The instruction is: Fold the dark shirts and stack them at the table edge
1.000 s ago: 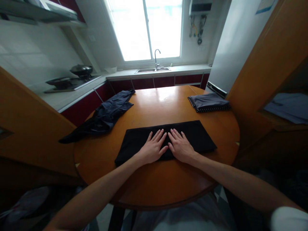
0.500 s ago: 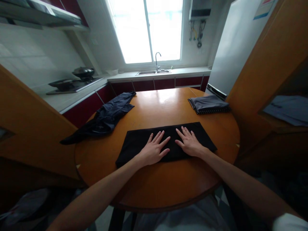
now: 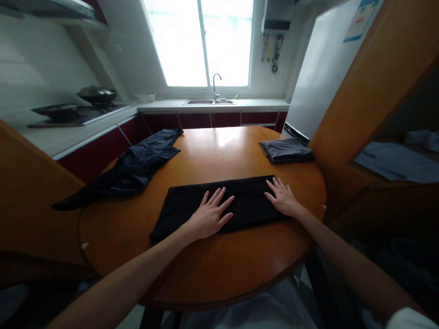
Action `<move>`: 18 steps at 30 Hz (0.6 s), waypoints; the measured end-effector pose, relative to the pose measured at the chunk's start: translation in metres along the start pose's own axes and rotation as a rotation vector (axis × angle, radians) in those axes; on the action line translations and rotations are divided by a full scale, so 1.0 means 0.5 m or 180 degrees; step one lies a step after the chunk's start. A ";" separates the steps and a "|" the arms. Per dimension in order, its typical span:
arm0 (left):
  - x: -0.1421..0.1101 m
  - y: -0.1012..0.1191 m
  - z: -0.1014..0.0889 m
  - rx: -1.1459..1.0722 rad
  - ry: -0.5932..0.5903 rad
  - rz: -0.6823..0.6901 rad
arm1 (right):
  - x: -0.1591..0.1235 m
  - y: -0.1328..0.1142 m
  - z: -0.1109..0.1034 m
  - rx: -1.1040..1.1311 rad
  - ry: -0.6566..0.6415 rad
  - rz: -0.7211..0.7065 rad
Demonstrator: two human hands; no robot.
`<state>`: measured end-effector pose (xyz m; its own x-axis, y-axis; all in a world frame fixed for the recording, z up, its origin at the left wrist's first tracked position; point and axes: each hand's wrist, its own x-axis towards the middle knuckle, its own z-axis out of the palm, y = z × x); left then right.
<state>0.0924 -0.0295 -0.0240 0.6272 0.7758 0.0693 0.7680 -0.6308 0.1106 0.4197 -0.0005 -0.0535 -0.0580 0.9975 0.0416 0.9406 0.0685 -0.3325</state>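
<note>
A black garment (image 3: 245, 201), folded into a long flat rectangle, lies on the wooden table (image 3: 219, 265) in front of me. My left hand (image 3: 209, 214) rests flat near its middle, fingers spread. Over its right end lies my right hand (image 3: 281, 197), also open, with fingertips close to the far right corner. Neither hand grips the cloth. What kind of garment it is, I cannot tell.
A crumpled dark navy garment (image 3: 137, 167) lies along the table's left side, one end past the edge. At the far right sits a folded grey and black cloth stack (image 3: 288, 151). Beyond are a sink (image 3: 206, 102), a stove with a lidded wok (image 3: 97, 94) and a fridge (image 3: 317, 68).
My right hand has slid right along the black garment to its right end. The left hand stays near the middle. The view has shifted slightly to the right.
</note>
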 end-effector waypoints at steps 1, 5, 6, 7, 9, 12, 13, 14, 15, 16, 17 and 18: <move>0.000 0.001 -0.001 -0.0036 0.0025 0.0028 | 0.000 0.015 0.001 0.0077 0.0111 0.0072; -0.007 0.021 -0.009 -0.0344 -0.0051 0.0547 | 0.005 0.059 -0.006 0.0711 0.0597 0.0155; -0.009 0.029 -0.012 -0.0430 -0.0123 0.0754 | 0.006 0.065 -0.013 0.0924 0.0666 0.0165; -0.011 0.037 -0.015 -0.0504 -0.0199 0.0956 | 0.008 0.068 -0.022 0.1147 0.0691 0.0192; -0.014 0.052 -0.019 -0.0613 -0.0309 0.1285 | 0.007 0.067 -0.048 0.1597 0.0622 0.0347; -0.017 0.063 -0.025 -0.0729 -0.0375 0.1521 | -0.002 0.055 -0.092 0.2384 0.0243 0.0750; -0.017 0.064 -0.026 -0.0763 -0.0385 0.1541 | -0.006 0.051 -0.105 0.2646 0.0071 0.0899; -0.017 0.064 -0.028 -0.0794 -0.0394 0.1545 | -0.009 0.048 -0.117 0.2874 -0.0096 0.1035; -0.017 0.064 -0.029 -0.0822 -0.0410 0.1539 | -0.011 0.046 -0.128 0.3054 -0.0252 0.1135; -0.017 0.063 -0.031 -0.0847 -0.0433 0.1529 | -0.011 0.045 -0.136 0.3179 -0.0396 0.1205; -0.017 0.062 -0.032 -0.0865 -0.0466 0.1517 | -0.010 0.046 -0.141 0.3256 -0.0515 0.1250; -0.016 0.062 -0.033 -0.0880 -0.0498 0.1503 | -0.007 0.047 -0.144 0.3313 -0.0618 0.1269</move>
<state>0.1091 -0.0551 -0.0049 0.9221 0.3858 0.0287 0.3505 -0.8646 0.3601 0.4660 -0.0040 0.0066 0.0476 0.9319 -0.3597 0.1731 -0.3623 -0.9158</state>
